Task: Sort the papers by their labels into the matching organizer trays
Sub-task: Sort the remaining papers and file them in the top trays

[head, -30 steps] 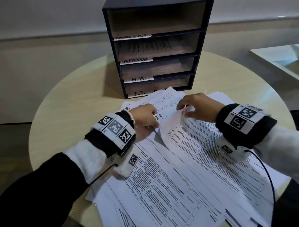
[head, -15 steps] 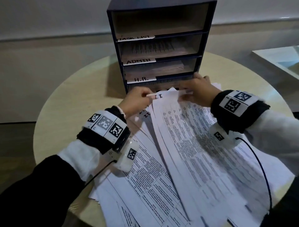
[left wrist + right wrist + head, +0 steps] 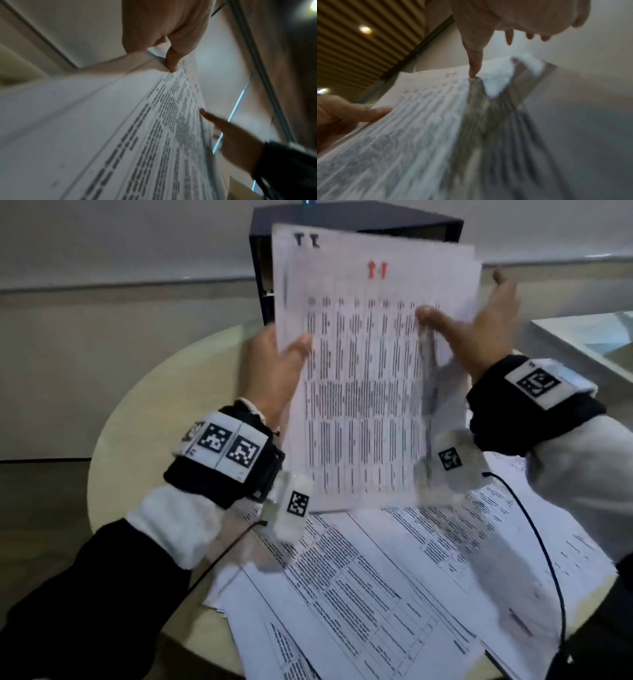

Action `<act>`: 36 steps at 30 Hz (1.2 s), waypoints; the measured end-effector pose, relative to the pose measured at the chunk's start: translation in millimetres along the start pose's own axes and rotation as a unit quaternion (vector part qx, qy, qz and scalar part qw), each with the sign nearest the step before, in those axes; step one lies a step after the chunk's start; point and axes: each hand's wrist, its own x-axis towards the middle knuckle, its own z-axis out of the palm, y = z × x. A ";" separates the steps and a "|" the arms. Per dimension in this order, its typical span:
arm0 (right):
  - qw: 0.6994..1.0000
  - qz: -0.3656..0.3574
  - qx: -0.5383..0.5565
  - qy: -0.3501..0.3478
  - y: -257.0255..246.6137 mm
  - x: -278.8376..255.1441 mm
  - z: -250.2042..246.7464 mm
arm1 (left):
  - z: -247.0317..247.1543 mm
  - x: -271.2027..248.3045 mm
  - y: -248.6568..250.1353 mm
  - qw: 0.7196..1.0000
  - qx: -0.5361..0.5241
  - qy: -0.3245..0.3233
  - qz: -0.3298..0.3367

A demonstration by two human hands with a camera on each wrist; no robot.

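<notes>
Both hands clamped on raised sheaf of white printed sheets (image 3: 363, 392): left hand (image 3: 274, 368) pinching left edge, right hand (image 3: 476, 330) right edge, apparently thumb-pinched. Dark tiered organizer (image 3: 356, 220) behind.

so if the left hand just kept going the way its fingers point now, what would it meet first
Most likely the organizer. The left hand, gripping the left edge of the raised papers, points up and away toward the organizer's dark left side right behind the sheets. How far apart they are is unclear from the head view.

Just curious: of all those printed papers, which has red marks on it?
The front sheet held upright in both hands; the papers on the table show only black print.
</notes>
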 end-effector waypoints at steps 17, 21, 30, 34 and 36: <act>0.967 -0.042 0.252 -0.002 -10.0 -30.2 -0.7 | -9.9 -10.0 -3.1 0.999 0.016 -0.030 0.033; 0.978 -0.051 0.201 0.021 -26.2 -25.9 -5.8 | -11.0 -6.5 10.3 1.000 0.001 0.002 0.030; 0.997 0.024 -0.044 -0.050 21.7 -33.5 0.4 | -9.1 -22.0 -21.3 0.970 -0.001 -0.169 -0.173; 0.964 0.092 -0.152 -0.197 50.1 -37.6 7.4 | -8.3 -26.1 -53.8 0.940 0.006 -0.179 -0.290; 0.947 0.160 -0.140 -0.240 55.0 -41.8 10.5 | -5.6 -23.1 -66.3 0.933 0.022 -0.176 -0.314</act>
